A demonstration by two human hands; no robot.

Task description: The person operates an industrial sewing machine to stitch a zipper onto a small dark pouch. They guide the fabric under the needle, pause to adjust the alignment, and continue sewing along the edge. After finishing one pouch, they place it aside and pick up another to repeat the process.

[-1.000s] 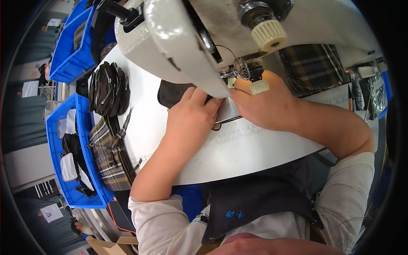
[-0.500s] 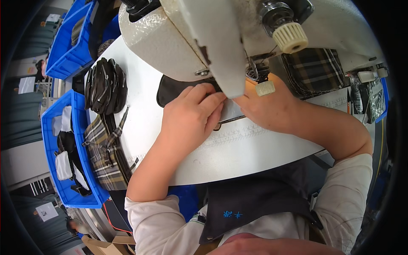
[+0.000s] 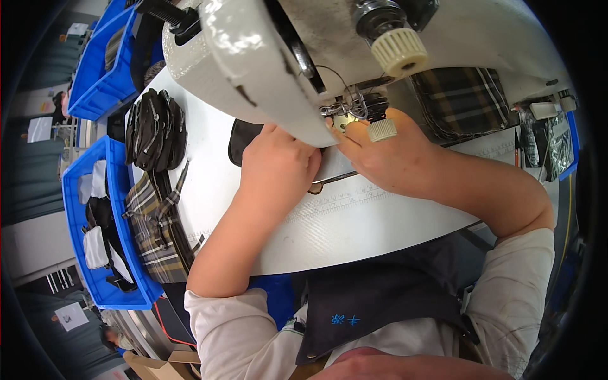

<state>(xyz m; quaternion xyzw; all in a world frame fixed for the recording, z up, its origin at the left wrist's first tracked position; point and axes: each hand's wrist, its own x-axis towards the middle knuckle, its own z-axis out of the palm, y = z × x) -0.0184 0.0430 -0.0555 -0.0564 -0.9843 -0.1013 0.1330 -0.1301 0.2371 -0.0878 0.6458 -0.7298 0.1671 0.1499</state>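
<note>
A dark fabric piece [image 3: 240,140] with a rounded corner lies under the white sewing machine head [image 3: 253,69]. My left hand [image 3: 278,163] rests on this piece with its fingers curled and closed on it; the fingertips pass out of sight behind the machine head. Close to the needle area, my right hand [image 3: 392,155] is bent inward, its thumb and fingers drawn together. A cream tension knob [image 3: 382,130] covers part of that hand, and what it grips is hidden. Between the hands, a small brown-edged tab [image 3: 315,188] shows at the work's near edge.
Zippered dark pieces [image 3: 155,130] are piled at the left. Plaid fabric [image 3: 155,234] hangs over the table's left edge beside a blue bin [image 3: 120,253]. Folded plaid pieces [image 3: 461,101] lie at the right. Ruler markings [image 3: 354,197] run along the white table [image 3: 335,234].
The view has shifted, so the machine head sits differently in it. My left hand's fingers are now more hidden behind the machine, and less of the dark piece shows.
</note>
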